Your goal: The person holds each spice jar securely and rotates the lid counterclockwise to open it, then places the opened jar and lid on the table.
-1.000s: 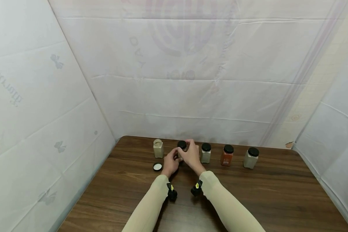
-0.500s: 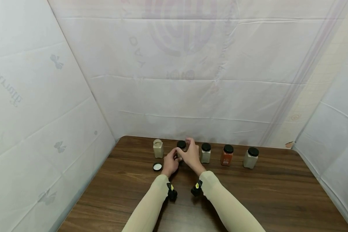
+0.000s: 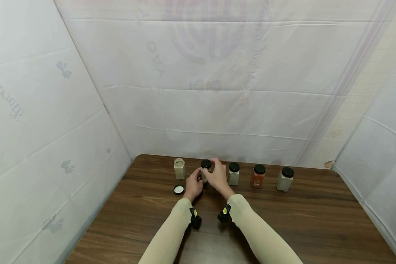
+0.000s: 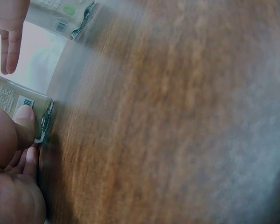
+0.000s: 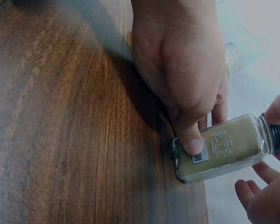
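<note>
A glass spice jar [image 5: 228, 144] with tan powder and a barcode label stands upright between my hands. My left hand [image 3: 194, 185] grips it low down, the thumb [image 5: 193, 145] pressed beside the barcode. My right hand [image 3: 217, 176] pinches the jar's black lid [image 3: 206, 163] from the right side. Below the lid, threads of the glass neck show in the right wrist view. To the left stands a lidless jar [image 3: 180, 170] of pale powder, and a loose black lid [image 3: 179, 189] lies white side up in front of it.
Right of my hands stand a black-lidded jar of pale contents [image 3: 233, 175], an orange-red jar [image 3: 258, 177] and another pale jar [image 3: 285, 180], in a row. They are near the back of the wooden table [image 3: 316, 220]. White sheeting [image 3: 217, 110] rises behind it.
My right fingers spread off the lid half a second ago and are now back in against it. The left hand and the jar have stayed in place.
</note>
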Tool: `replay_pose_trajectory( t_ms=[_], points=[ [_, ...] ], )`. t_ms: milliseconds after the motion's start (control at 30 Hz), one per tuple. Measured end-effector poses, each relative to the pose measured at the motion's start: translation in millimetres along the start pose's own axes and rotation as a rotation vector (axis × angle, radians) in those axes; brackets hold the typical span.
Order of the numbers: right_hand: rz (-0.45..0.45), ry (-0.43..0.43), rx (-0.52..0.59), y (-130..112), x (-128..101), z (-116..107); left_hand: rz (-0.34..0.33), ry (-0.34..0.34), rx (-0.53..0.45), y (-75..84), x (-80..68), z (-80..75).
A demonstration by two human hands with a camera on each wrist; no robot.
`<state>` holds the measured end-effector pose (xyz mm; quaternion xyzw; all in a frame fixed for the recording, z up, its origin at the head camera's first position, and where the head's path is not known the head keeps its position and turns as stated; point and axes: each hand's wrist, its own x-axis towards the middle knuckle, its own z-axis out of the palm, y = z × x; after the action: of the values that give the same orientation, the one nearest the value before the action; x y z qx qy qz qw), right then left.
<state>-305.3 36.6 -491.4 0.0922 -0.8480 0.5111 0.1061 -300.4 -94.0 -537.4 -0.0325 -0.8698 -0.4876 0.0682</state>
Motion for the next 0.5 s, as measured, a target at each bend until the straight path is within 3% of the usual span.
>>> replay_pose_trajectory(
  t_ms=[233,500],
  points=[
    [-0.017,-0.033,0.015,0.0,0.5,-0.6,0.008,0.003,0.007,0.5,0.1,-0.7],
    [0.015,0.024,0.039,-0.5,-0.5,2.6,0.019,0.01,0.02,-1.1,-0.3,-1.1]
  ],
)
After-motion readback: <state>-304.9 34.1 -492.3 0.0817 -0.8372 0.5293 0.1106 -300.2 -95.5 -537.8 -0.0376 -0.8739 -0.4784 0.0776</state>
